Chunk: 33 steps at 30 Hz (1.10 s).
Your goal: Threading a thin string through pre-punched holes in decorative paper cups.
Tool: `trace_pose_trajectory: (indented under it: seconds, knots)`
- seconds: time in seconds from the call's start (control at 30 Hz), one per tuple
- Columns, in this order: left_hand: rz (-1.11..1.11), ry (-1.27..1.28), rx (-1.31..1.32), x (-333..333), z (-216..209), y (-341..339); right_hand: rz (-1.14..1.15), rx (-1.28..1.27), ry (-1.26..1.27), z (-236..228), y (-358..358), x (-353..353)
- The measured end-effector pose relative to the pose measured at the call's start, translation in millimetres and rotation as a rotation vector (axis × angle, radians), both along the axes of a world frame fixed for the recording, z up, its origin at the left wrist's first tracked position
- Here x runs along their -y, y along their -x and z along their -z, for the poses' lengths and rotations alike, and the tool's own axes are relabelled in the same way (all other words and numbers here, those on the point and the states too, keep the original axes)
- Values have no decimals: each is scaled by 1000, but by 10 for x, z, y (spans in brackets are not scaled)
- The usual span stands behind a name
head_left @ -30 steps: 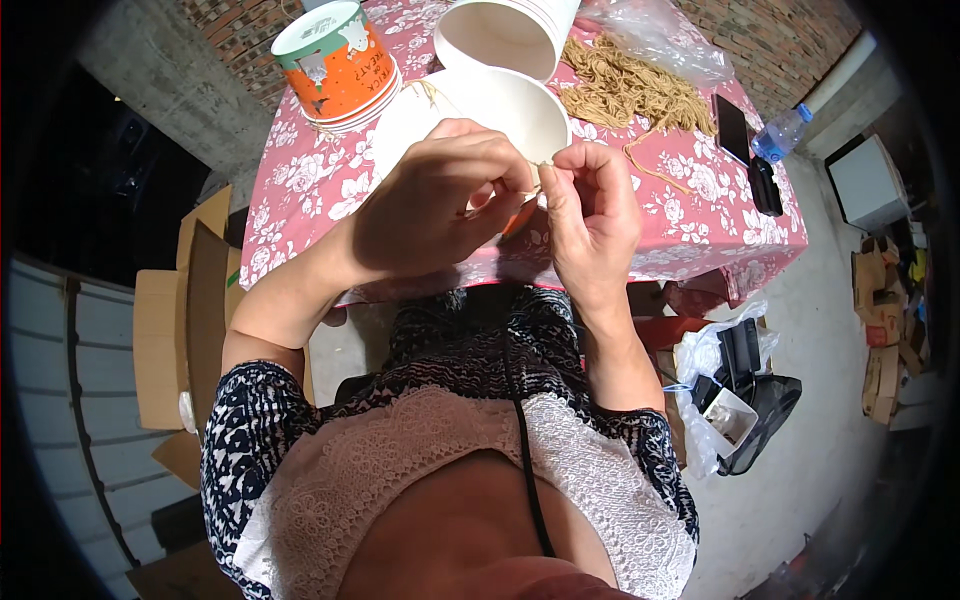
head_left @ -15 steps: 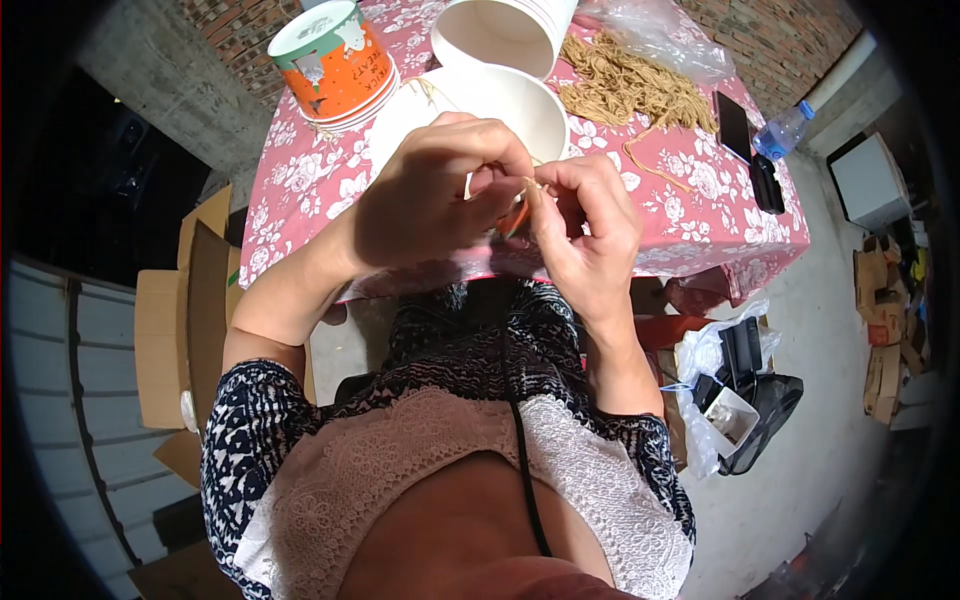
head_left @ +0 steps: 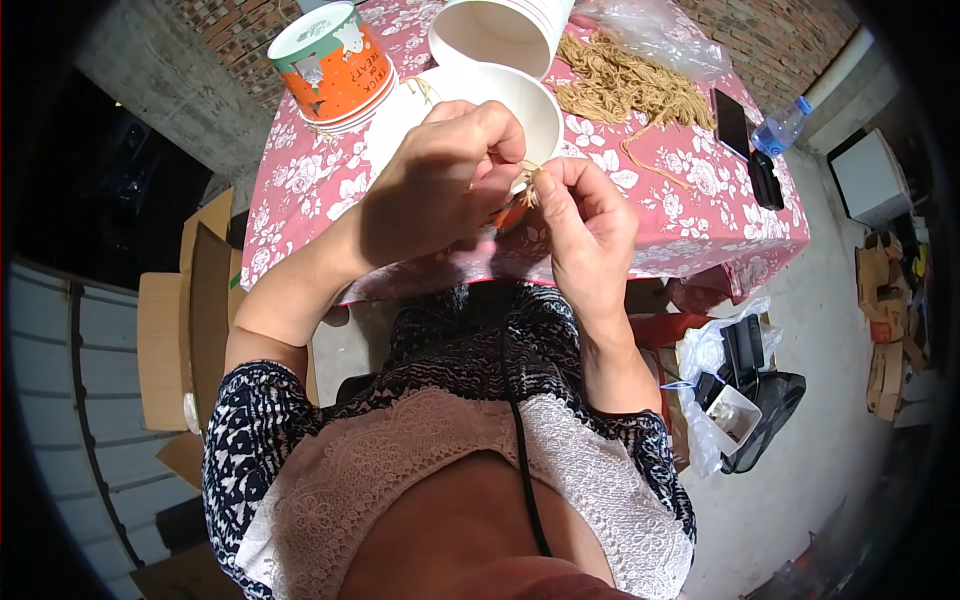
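Over the near edge of the table, my two hands are close together above a paper bucket (head_left: 535,110) with a white inside. A patch of orange printed wall (head_left: 512,216) shows beneath my fingers, apparently part of this bucket. My left hand (head_left: 445,165) is closed, with its fingertips pinching a tan cord (head_left: 530,178). My right hand (head_left: 592,212) pinches the same cord between thumb and forefinger. Frayed cord ends poke out between the hands. My left hand hides much of the bucket, and I cannot tell whether the cord is knotted.
Stacked orange-and-green buckets (head_left: 335,65) stand upside down at the far left. More white buckets (head_left: 495,35) lie behind mine. A heap of tan cords (head_left: 635,80), a phone (head_left: 732,124), a black case (head_left: 766,180) and a water bottle (head_left: 783,128) sit right. Cardboard boxes (head_left: 165,350) stand left.
My fingertips have shifted slightly apart, so more of the cord and its frayed ends shows. My left hand has moved a little up and left.
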<state>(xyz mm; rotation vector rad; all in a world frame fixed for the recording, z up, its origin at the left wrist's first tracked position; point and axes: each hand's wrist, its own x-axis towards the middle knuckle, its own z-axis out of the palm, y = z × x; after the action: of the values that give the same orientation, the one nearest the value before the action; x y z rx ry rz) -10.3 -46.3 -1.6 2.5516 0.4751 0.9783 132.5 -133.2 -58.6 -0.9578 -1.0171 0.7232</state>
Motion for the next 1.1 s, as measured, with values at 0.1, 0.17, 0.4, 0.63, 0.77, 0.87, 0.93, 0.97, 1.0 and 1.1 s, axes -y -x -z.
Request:
trace_pose_trajectory:
  seconds: [0.1, 0.17, 0.4, 0.63, 0.77, 0.87, 0.93, 0.97, 1.0, 1.1]
  knots:
    - [57, -94, 2, -28, -13, 39, -5, -27, -18, -8, -2, -6]
    - [117, -217, 19, -1, -31, 48, -5, -27, -13, -14, 1, -7]
    - [-30, -375, -95, 155, 99, 11, -43, -123, -11, -43, 22, 10]
    - [-33, -427, -26, 168, 174, 3, 9, 27, -37, 25, -43, 11]
    - [36, -418, -50, 121, 145, 117, 205, 433, -181, -71, -245, -5]
    - [52, -478, -3, 95, 192, 198, 251, 877, -401, -218, -455, -152]
    - [101, -521, 34, 77, 179, 246, 157, 1017, -476, -326, -459, -258]
    - [96, -521, 34, 62, 173, 259, 79, 1030, -460, -374, -432, -275]
    - [124, -514, 25, 46, 166, 272, -40, 1026, -449, -413, -412, -319]
    - [136, -491, 46, 42, 162, 287, -204, 1014, -445, -440, -364, -463]
